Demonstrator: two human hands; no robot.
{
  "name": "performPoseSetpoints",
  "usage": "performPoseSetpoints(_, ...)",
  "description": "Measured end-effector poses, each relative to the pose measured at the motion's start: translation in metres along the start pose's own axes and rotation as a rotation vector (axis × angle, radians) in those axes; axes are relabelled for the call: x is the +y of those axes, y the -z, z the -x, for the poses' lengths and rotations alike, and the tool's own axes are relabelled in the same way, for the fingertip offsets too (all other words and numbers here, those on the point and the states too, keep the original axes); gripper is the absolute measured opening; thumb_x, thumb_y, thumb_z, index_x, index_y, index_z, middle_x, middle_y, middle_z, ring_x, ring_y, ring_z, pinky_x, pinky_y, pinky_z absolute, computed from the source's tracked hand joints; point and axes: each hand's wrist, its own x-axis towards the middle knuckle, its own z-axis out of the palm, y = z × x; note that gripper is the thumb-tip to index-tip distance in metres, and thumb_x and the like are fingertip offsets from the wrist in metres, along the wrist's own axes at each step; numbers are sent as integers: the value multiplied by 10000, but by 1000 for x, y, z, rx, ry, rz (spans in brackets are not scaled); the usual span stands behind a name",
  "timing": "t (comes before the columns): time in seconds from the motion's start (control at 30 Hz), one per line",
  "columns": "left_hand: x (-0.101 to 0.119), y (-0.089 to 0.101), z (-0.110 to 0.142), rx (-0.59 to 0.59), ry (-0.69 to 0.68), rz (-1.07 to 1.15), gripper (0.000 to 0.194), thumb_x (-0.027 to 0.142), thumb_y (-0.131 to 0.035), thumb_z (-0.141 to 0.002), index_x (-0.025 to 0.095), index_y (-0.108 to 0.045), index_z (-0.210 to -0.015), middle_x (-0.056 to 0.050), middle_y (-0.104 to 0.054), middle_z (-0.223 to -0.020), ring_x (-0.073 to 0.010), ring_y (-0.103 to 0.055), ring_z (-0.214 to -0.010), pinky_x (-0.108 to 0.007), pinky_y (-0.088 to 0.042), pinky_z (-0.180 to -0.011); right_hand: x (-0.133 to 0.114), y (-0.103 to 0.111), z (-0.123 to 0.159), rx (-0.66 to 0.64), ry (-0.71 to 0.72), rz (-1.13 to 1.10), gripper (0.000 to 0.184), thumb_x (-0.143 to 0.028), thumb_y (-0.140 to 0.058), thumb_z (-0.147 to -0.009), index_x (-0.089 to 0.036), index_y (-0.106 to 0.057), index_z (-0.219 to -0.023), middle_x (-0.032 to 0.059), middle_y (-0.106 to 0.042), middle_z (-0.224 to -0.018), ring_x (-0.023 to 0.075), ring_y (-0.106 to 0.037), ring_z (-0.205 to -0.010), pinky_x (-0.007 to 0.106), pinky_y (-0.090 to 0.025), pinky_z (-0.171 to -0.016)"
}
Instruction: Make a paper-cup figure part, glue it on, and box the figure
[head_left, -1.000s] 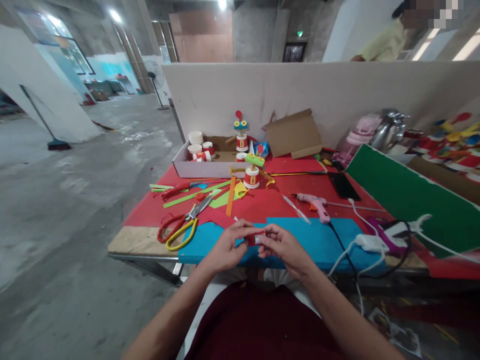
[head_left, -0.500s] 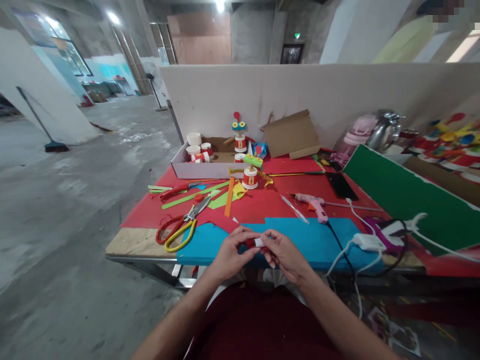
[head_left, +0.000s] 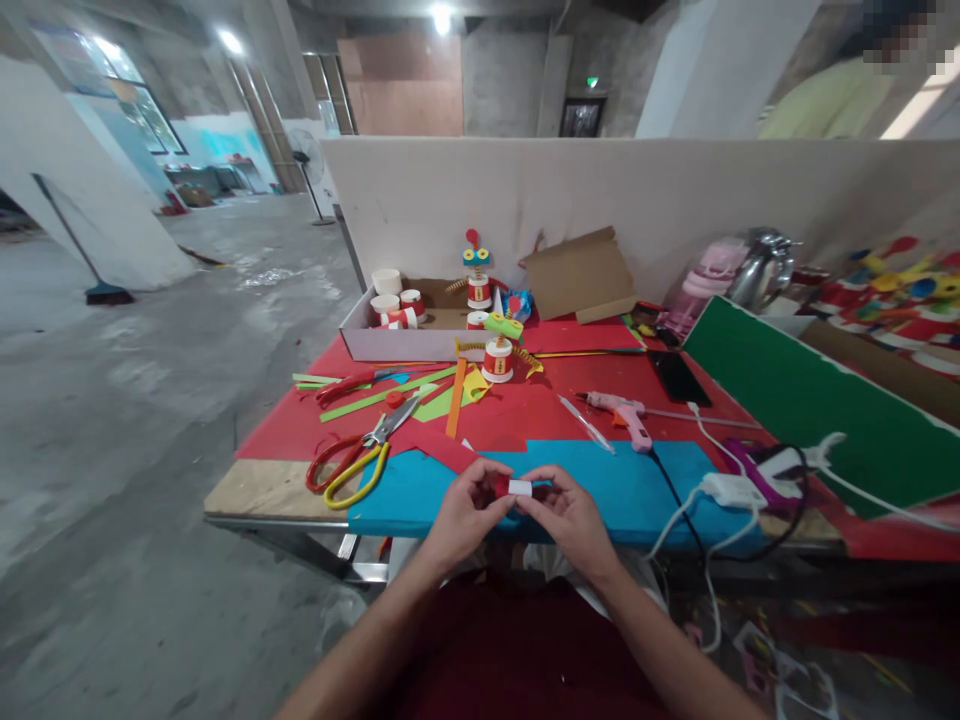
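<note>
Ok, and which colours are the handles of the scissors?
One handle of the scissors is red, the other yellow; the head view shows it.

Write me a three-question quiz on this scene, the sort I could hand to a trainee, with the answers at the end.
1. Multiple choice: What colours are the two handles of the scissors?
A) Both blue
B) One red, one yellow
C) One green, one white

2. True or false: The phone lies to the right of the glue gun.

3. Fill in the missing word: The small piece between the fingers of the left hand and the right hand is partly red and partly ____.

Key: 1. B; 2. True; 3. white
</note>
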Motion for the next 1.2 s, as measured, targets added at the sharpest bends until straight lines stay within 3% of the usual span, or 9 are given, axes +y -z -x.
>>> performPoseSetpoints(0.2, -3, 4, -1, -51, 0, 69, 328, 352, -724, -721, 155, -593, -947, -22, -619, -841, -136, -585, -786, -257, -458, -727, -1, 3, 0, 2, 69, 9, 310, -439, -752, -674, -240, -579, -836, 7, -659, -800, 168, -622, -746, 302, -505, -695)
performPoseSetpoints(0.53, 0, 3, -2, -64, 62, 87, 397, 416, -746, -700, 152, -584, -949, -17, -640, -805, -137, -611, -737, -280, -485, -718, -2, 5, 0, -20, -39, -57, 353, -459, -768, -650, -225, -593, -849, -14, -660, -740, 153, -633, -665, 313, -539, -682)
performPoseSetpoints(0.77, -3, 1, -2, -44, 57, 74, 469, 453, -767, -670, 156, -577, -978, -23, -628, -809, -141, -595, -751, -284, -477, -724, -8, 5, 1, 59, -58, -118, 343, -444, -794, -631, -216, -611, -810, -8, -661, -855, 128, -628, -650, 297, -557, -659)
performPoseSetpoints(1.0, 6, -2, -2, -21, 33, 93, 461, 577, -569, -811, 146, -572, -976, -8, -610, -702, -129, -591, -652, -272, -482, -674, -8, 7, 0, 3, -105, -124, 368, -453, -790, -641, -220, -604, -857, -3, -694, -774, 158, -658, -675, 330, -546, -718)
performPoseSetpoints(1.1, 6, -2, -2, -34, 48, 60, 436, 576, -562, -812, 154, -556, -922, 0, -605, -678, -128, -587, -603, -263, -480, -623, -7, 8, 0, -26, -109, -125, 364, -448, -792, -641, -221, -607, -857, -4, -690, -785, 151, -653, -689, 317, -537, -722)
performPoseSetpoints(1.2, 9, 10, -2, 22, -42, -191, 335, 492, -482, -886, 168, -568, -894, -17, -616, -700, -141, -588, -628, -276, -481, -640, -8, 13, -1, -36, -85, -107, 357, -441, -795, -639, -223, -598, -842, -6, -671, -792, 151, -642, -720, 314, -529, -725)
